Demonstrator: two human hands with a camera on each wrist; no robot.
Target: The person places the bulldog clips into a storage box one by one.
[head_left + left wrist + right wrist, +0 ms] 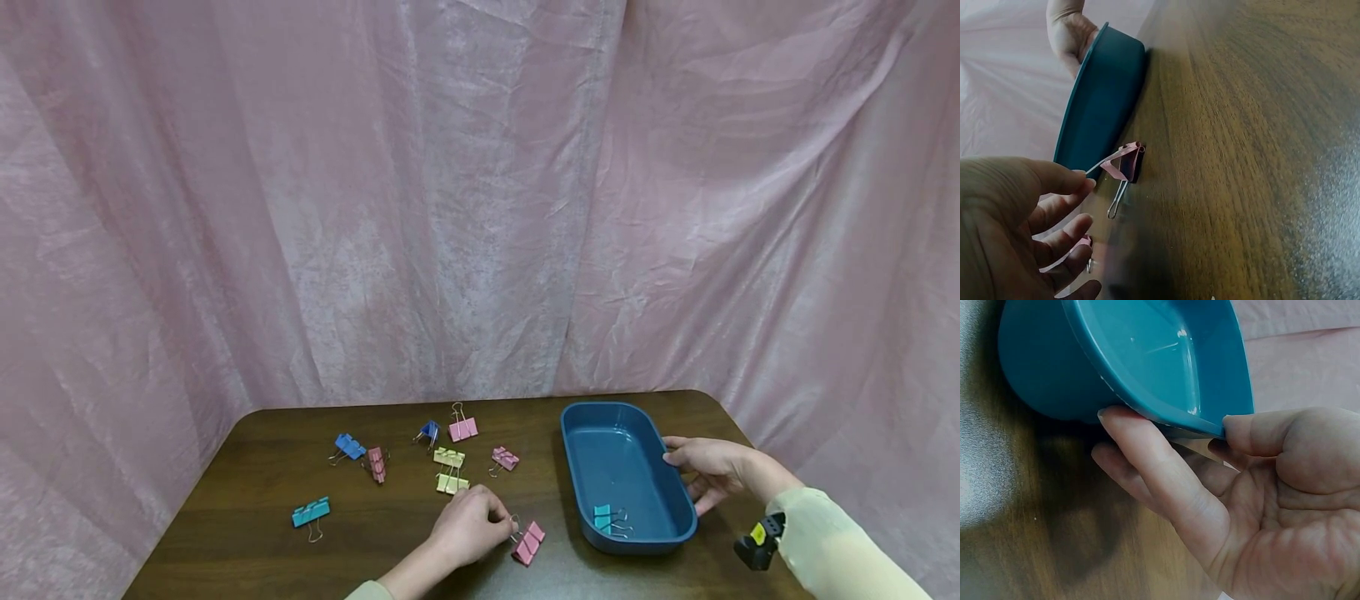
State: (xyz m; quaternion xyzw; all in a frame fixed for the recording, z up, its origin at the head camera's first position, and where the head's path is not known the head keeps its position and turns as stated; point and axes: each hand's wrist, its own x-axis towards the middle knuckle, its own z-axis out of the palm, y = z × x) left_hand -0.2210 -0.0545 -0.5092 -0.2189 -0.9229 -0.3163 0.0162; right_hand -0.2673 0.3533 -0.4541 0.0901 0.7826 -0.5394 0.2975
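My left hand [468,527] pinches one wire handle of a pink binder clip [528,543] between thumb and index finger. In the left wrist view the clip's pink body [1124,164] is close over the wooden table, its other handle pointing away. My right hand [716,473] holds the side of a blue plastic tray [626,454]. The right wrist view shows the thumb at the tray's rim [1147,412] and fingers below it. Inside the tray, at its near end, lies a teal binder clip [602,518].
Spread over the wooden table [247,492] are more binder clips: a teal one [311,512], a blue one [350,447], a dark blue one [430,431], a dark pink one [377,465], two yellow ones [449,457] and two pink ones [463,429]. A pink curtain [450,208] hangs behind.
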